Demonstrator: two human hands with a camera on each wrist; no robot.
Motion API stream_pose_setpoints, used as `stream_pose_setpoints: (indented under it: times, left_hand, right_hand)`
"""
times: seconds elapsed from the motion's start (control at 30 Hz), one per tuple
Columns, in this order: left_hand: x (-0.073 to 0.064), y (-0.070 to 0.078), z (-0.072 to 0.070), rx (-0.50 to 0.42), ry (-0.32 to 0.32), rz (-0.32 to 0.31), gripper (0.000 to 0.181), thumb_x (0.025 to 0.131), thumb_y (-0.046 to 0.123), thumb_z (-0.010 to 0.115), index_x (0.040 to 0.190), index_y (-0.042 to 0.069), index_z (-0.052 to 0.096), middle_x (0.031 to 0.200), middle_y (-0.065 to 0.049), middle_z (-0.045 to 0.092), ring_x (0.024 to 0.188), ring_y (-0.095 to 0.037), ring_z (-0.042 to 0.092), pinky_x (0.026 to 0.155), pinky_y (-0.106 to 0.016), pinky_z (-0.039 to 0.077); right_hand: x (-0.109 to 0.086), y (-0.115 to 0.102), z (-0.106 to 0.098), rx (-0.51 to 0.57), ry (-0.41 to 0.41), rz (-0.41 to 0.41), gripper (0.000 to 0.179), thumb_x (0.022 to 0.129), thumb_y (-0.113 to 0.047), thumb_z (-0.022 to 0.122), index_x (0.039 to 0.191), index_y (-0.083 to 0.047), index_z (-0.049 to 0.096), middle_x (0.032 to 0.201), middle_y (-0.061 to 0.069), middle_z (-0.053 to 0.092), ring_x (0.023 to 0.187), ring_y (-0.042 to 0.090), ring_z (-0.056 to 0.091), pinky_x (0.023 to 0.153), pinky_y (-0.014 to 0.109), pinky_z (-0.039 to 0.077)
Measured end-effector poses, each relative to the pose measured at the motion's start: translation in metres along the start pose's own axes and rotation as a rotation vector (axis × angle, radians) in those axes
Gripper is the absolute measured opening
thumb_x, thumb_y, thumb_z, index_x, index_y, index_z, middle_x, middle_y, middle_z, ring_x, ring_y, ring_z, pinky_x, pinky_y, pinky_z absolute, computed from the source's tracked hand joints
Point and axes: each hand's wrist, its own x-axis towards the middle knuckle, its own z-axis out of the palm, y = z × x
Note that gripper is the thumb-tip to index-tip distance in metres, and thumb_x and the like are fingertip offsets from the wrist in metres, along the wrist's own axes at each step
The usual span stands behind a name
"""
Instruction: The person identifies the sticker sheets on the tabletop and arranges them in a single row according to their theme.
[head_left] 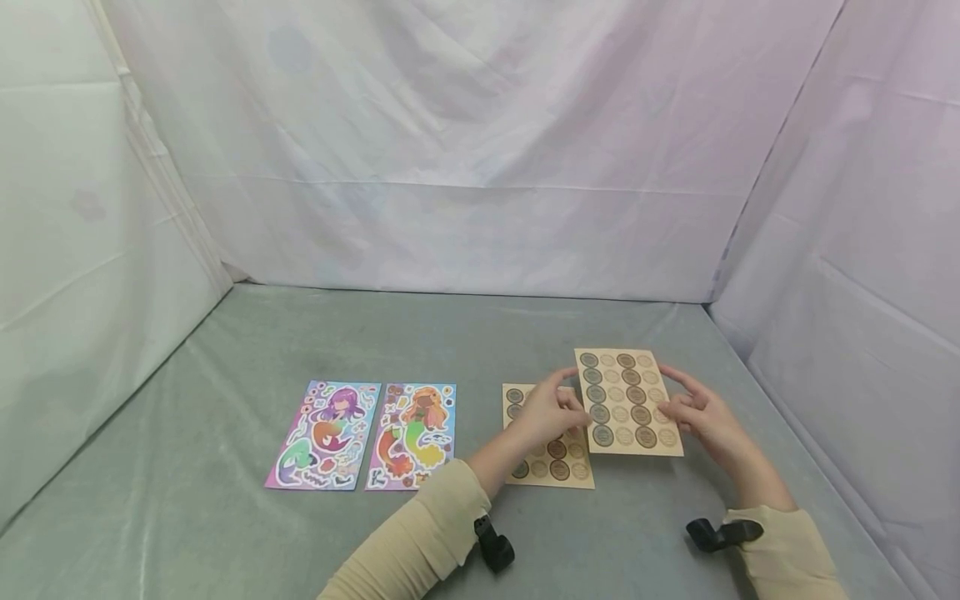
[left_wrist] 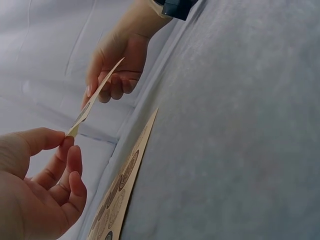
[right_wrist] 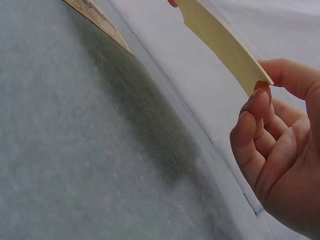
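A tan sticker sheet (head_left: 628, 404) with rows of round dark and pale seals is held up off the table by both hands. My left hand (head_left: 551, 412) pinches its left edge between thumb and fingers. At the opposite edge, my right hand (head_left: 701, 417) pinches it the same way; the right wrist view shows the sheet's plain yellowish back (right_wrist: 220, 42), slightly bowed. A second tan sheet (head_left: 558, 471) with similar round seals lies on the table below my left hand, which hides part of it.
To the left, two colourful mermaid sticker sheets lie side by side, one purple-pink (head_left: 326, 437) and one blue-orange (head_left: 412, 437), whose lower corner sits near the left sleeve (head_left: 420, 533). White cloth walls (head_left: 465, 233) border the grey table (head_left: 225, 533) at the back and sides.
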Motion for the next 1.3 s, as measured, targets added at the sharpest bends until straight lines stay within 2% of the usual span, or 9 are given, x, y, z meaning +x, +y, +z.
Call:
stream_pose_setpoints:
  times: [0.27,0.47,0.53,0.63,0.77,0.93,1.1,1.3]
  left_hand:
    - [-0.001,-0.005,0.006,-0.008,0.010,-0.030,0.076,0.080,0.003,0.074,0.145,0.012,0.037,0.069,0.001,0.067,0.063,-0.027,0.064,0.065,-0.026,0.050]
    - [0.000,-0.006,0.010,0.076,0.028,-0.041,0.078,0.078,0.005,0.076,0.145,0.011,0.037,0.066,0.004,0.067,0.059,-0.022,0.064,0.078,-0.028,0.049]
    - [-0.001,-0.005,0.011,0.096,0.028,-0.049,0.078,0.078,0.006,0.076,0.145,0.012,0.037,0.066,0.005,0.066,0.059,-0.020,0.063,0.078,-0.027,0.047]
    - [-0.002,-0.004,0.012,0.105,0.022,-0.059,0.078,0.078,0.006,0.076,0.145,0.012,0.037,0.065,0.005,0.066,0.056,-0.018,0.060,0.065,-0.026,0.046]
    - [-0.004,-0.004,0.012,0.102,0.006,-0.065,0.077,0.079,0.006,0.076,0.145,0.010,0.036,0.064,0.004,0.065,0.052,-0.016,0.056,0.048,-0.024,0.039]
    - [-0.005,-0.004,0.013,0.103,-0.006,-0.067,0.078,0.079,0.007,0.075,0.145,0.008,0.035,0.065,0.004,0.065,0.050,-0.014,0.054,0.045,-0.023,0.036]
    - [-0.005,-0.004,0.013,0.085,-0.013,-0.080,0.077,0.079,0.005,0.075,0.145,0.008,0.035,0.065,0.002,0.065,0.050,-0.016,0.057,0.048,-0.023,0.040]
    - [-0.007,-0.003,0.014,0.112,-0.027,-0.079,0.077,0.078,0.005,0.075,0.144,0.005,0.036,0.062,0.002,0.064,0.048,-0.013,0.052,0.044,-0.022,0.036]
  right_hand:
    - [0.000,0.008,-0.006,-0.011,-0.006,0.009,0.071,0.092,-0.005,0.061,0.149,0.002,0.019,0.065,-0.005,0.055,0.065,0.012,0.061,0.060,0.030,0.054]
    - [-0.002,0.009,-0.009,-0.034,-0.028,-0.004,0.071,0.091,-0.003,0.062,0.149,0.004,0.020,0.065,-0.004,0.054,0.060,0.012,0.059,0.057,0.029,0.052]
    - [-0.003,0.009,-0.010,-0.041,-0.035,-0.004,0.071,0.091,-0.003,0.062,0.148,0.004,0.020,0.065,-0.003,0.055,0.059,0.012,0.058,0.057,0.029,0.052]
    - [-0.005,0.010,-0.012,-0.063,-0.049,-0.003,0.071,0.091,-0.003,0.063,0.148,0.005,0.020,0.065,-0.001,0.057,0.057,0.013,0.058,0.055,0.031,0.052]
    - [-0.006,0.011,-0.013,-0.098,-0.060,0.014,0.073,0.090,-0.004,0.064,0.147,0.006,0.021,0.066,0.001,0.059,0.056,0.014,0.058,0.053,0.032,0.051]
    - [-0.006,0.011,-0.014,-0.128,-0.075,0.033,0.074,0.088,-0.004,0.066,0.147,0.006,0.022,0.067,0.002,0.060,0.056,0.013,0.057,0.052,0.031,0.051]
    - [-0.006,0.012,-0.015,-0.166,-0.079,0.057,0.077,0.086,-0.005,0.068,0.147,0.006,0.023,0.067,0.002,0.060,0.056,0.012,0.054,0.052,0.029,0.048]
    - [-0.006,0.012,-0.016,-0.207,-0.081,0.093,0.078,0.085,-0.008,0.071,0.146,0.006,0.024,0.068,0.003,0.060,0.057,0.012,0.053,0.052,0.029,0.047]
